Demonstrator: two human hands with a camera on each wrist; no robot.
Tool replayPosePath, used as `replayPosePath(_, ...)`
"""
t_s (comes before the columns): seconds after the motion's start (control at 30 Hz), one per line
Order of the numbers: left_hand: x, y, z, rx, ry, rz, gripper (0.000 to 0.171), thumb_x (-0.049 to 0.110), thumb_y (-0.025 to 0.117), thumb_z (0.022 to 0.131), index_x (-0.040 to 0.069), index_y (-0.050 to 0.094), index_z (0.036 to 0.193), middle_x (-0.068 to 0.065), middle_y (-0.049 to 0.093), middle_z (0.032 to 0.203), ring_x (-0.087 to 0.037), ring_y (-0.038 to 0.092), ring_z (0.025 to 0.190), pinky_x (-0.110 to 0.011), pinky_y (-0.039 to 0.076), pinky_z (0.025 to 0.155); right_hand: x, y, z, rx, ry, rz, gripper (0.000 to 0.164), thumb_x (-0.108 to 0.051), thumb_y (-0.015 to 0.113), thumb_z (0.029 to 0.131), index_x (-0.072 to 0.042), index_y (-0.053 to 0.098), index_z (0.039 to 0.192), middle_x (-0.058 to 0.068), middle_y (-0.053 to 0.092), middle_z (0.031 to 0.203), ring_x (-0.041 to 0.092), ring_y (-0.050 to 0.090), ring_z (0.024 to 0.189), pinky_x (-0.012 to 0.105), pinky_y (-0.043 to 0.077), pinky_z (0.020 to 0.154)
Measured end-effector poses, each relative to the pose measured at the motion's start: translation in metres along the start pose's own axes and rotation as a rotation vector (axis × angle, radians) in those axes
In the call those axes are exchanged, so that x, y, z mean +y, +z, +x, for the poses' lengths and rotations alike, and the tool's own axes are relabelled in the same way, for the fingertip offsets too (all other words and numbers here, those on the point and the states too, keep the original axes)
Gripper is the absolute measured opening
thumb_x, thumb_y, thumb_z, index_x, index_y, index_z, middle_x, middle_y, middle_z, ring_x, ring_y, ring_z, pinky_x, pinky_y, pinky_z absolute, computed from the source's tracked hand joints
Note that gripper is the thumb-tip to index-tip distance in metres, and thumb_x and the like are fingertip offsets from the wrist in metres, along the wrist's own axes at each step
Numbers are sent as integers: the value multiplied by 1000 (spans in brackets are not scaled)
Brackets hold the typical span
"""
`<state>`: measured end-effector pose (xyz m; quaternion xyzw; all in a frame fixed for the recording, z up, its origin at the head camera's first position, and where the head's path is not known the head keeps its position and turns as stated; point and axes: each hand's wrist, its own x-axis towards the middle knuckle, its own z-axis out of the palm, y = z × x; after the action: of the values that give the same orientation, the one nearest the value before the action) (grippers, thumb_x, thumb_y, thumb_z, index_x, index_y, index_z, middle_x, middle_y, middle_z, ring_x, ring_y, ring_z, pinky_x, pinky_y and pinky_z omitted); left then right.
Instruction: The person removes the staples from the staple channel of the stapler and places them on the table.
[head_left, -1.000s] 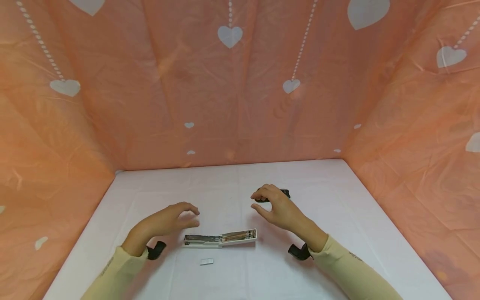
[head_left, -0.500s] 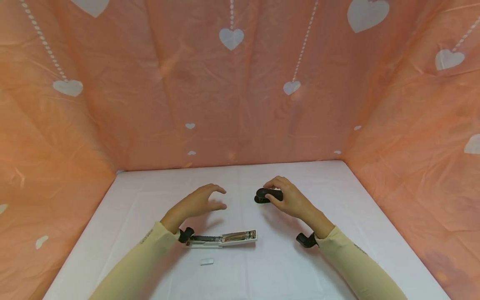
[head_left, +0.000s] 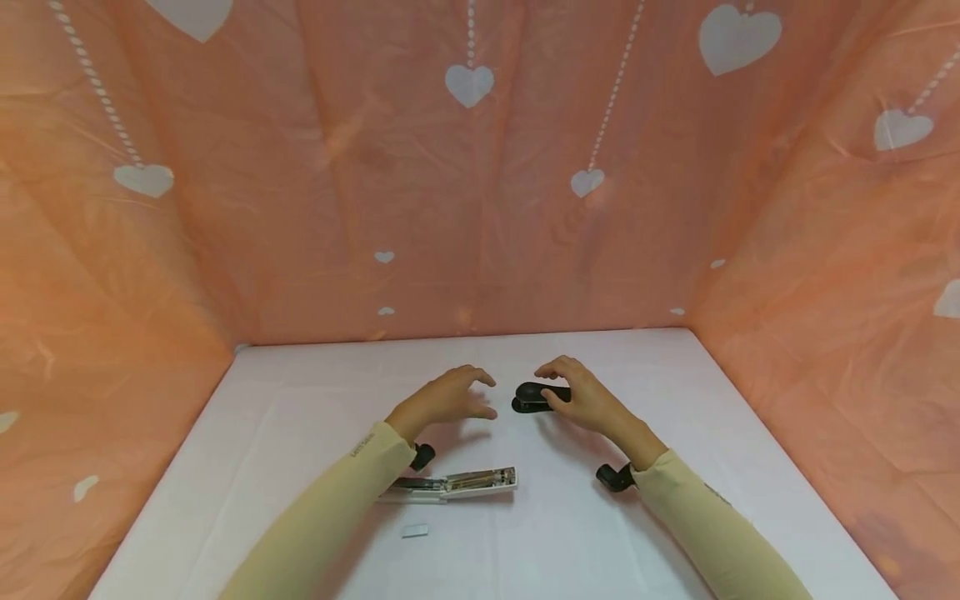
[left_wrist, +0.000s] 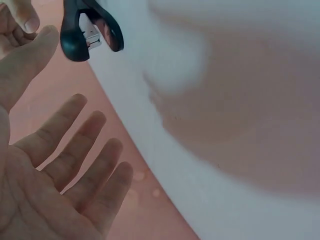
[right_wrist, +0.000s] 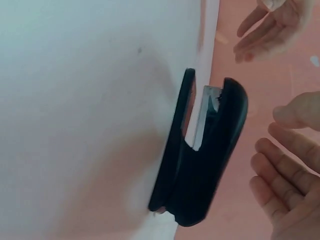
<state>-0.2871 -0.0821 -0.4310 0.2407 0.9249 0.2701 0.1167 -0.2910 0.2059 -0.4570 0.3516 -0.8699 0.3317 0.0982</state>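
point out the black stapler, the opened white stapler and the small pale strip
Black stapler (right_wrist: 209,165), right wrist view: side of its upper arm.
Opened white stapler (head_left: 447,487), head view: where its two parts meet.
Small pale strip (head_left: 415,530), head view: middle of its top.

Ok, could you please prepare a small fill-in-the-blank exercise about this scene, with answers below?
1. The stapler nearest the right hand is coloured ____.
2. The white stapler is not closed but ____.
3. Each big white shape on the orange backdrop is a ____.
4. The left hand holds ____.
Answers: black; open; heart; nothing.
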Motion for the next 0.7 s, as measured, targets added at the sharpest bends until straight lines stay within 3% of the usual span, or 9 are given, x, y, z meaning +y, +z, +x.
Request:
replayPosePath(0.33,6,17,32,-22,-24,24,55,33,86,94,10,68,140,-14,57,152,-36,50,145,-55,42,118,9,7,0,-41,53,51,34,-3,75,98,4,65,129,19,67,123,38,63,115,62,51,102)
replayPosePath(0.7,10,25,49,-26,20,79,50,25,89,92,7,71,134,-13,67,137,-33,59,132,-47,46,114,19,14,4,-98,88,85,34,3,71,95,5,64,128,18,67,122,34,64,112,54,51,102)
